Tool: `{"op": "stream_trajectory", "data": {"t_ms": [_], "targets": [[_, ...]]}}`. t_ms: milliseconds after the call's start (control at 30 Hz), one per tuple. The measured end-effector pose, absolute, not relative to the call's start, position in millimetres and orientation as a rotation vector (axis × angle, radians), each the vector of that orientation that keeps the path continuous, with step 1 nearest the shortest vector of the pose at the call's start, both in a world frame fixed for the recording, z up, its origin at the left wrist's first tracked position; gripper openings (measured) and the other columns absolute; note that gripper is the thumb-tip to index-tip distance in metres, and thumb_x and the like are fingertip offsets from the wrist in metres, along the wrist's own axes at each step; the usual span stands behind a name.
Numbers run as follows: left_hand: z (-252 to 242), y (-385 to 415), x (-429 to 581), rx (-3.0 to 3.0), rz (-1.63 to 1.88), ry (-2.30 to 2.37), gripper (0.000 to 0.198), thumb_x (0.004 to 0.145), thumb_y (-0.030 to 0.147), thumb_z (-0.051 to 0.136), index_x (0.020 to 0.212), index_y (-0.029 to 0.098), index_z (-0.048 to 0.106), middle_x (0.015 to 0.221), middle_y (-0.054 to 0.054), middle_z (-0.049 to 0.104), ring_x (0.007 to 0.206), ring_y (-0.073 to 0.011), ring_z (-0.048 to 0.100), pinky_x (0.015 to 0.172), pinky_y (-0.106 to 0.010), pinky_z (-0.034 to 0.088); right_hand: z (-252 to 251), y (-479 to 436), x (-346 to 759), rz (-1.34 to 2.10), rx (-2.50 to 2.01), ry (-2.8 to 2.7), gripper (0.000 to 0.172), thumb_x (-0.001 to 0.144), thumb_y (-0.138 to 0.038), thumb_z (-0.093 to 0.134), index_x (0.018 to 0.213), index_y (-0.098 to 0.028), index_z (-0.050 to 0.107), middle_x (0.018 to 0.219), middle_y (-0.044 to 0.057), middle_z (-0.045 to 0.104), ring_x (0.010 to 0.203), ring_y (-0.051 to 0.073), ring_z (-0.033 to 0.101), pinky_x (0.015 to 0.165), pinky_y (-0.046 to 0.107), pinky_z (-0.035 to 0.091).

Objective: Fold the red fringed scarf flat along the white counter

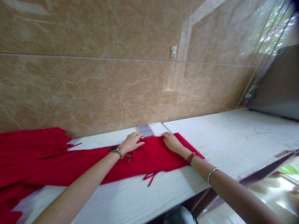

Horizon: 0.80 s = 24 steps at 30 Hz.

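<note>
A long red garment [149, 157] with thin fabric ties lies stretched along the white surface, its right end folded over. My left hand [132, 142] rests on its far edge, palm down, with thumb and fingers apart. Near the right end, my right hand [173, 143] lies on the cloth, fingers extended to the far edge. One pair of red ties [150, 177] hangs off the near edge. Behind the cloth, between my hands, is a phone [146, 130] with its screen lit; the garment hides its lower part.
The white wood-grain countertop [229, 133] runs along a brown marbled tile wall [93, 87]. More bunched red fabric [30, 146] spreads at the left. A small white cat-shaped hook [173, 51] is on the wall. A large dark grey appliance [277, 81] stands at the far right.
</note>
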<state>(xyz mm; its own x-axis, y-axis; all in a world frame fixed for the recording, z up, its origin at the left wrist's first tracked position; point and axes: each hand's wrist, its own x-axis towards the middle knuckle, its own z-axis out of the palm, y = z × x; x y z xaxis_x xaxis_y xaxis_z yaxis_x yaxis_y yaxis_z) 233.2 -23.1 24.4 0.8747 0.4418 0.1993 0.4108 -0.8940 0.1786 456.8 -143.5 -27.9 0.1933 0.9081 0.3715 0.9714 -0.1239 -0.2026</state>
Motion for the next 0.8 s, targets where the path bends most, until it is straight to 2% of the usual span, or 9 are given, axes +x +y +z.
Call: {"op": "stream_trajectory", "data": {"t_ms": [167, 267, 367, 467, 533, 633, 800], "targets": [[19, -25, 237, 2.811, 0.335, 0.711, 0.033, 0.082, 0.030, 0.047, 0.112, 0.017, 0.049, 0.100, -0.006, 0.063, 0.089, -0.0157, 0.057, 0.078, -0.025, 0.042, -21, -148, 451, -0.222, -2.125, -1.739, 0.031, 0.084, -0.014, 0.036, 0.107, -0.011, 0.057, 0.106, 0.012, 0.059, 0.100, 0.017, 0.053, 0.087, 0.027, 0.038], [18, -23, 238, 2.793, 0.290, 0.723, 0.024, 0.084, 0.030, 0.042, 0.094, 0.017, 0.060, 0.090, -0.003, 0.065, 0.080, -0.0139, 0.058, 0.070, -0.022, 0.042, -19, -148, 451, -0.224, -2.150, -1.735, 0.029, 0.085, -0.014, 0.037, 0.105, -0.012, 0.058, 0.105, 0.011, 0.060, 0.100, 0.016, 0.053, 0.086, 0.026, 0.038], [20, -21, 241, 2.790, 0.192, 0.803, 0.028, 0.083, 0.033, 0.042, 0.076, 0.017, 0.064, 0.074, -0.001, 0.065, 0.068, -0.0138, 0.058, 0.062, -0.022, 0.041, -18, -148, 451, -0.219, -2.158, -1.737, 0.028, 0.085, -0.014, 0.037, 0.103, -0.012, 0.059, 0.104, 0.010, 0.060, 0.099, 0.015, 0.054, 0.086, 0.024, 0.038], [22, -21, 243, 2.806, 0.176, 0.983, 0.032, 0.082, 0.038, 0.044, 0.068, 0.017, 0.064, 0.074, -0.005, 0.064, 0.073, -0.0184, 0.057, 0.065, -0.028, 0.041, -16, -149, 451, -0.214, -2.153, -1.736, 0.028, 0.085, -0.014, 0.037, 0.102, -0.012, 0.059, 0.103, 0.010, 0.061, 0.099, 0.015, 0.054, 0.086, 0.024, 0.037], [23, -24, 243, 2.836, 0.236, 1.086, 0.032, 0.082, 0.040, 0.045, 0.071, 0.017, 0.064, 0.086, -0.009, 0.062, 0.087, -0.0238, 0.055, 0.074, -0.035, 0.040, -16, -149, 452, -0.214, -2.151, -1.725, 0.029, 0.085, -0.013, 0.037, 0.103, -0.010, 0.059, 0.104, 0.011, 0.061, 0.099, 0.015, 0.054, 0.088, 0.024, 0.037], [24, -38, 239, 2.891, 0.344, 1.153, 0.028, 0.083, 0.035, 0.044, 0.092, 0.016, 0.062, 0.105, -0.014, 0.056, 0.103, -0.0283, 0.046, 0.085, -0.044, 0.033, -16, -148, 454, -0.210, -2.149, -1.707, 0.030, 0.084, -0.012, 0.038, 0.106, -0.008, 0.058, 0.106, 0.012, 0.060, 0.100, 0.015, 0.053, 0.090, 0.025, 0.036], [23, -85, 209, 3.004, 0.398, 0.930, 0.044, 0.087, 0.037, 0.040, 0.127, 0.019, 0.039, 0.133, -0.015, 0.035, 0.121, -0.0278, 0.032, 0.095, -0.044, 0.027, -4, -152, 449, -0.202, -2.124, -1.675, 0.032, 0.082, -0.010, 0.041, 0.111, -0.008, 0.056, 0.113, 0.013, 0.058, 0.107, 0.017, 0.050, 0.092, 0.028, 0.036]]}}
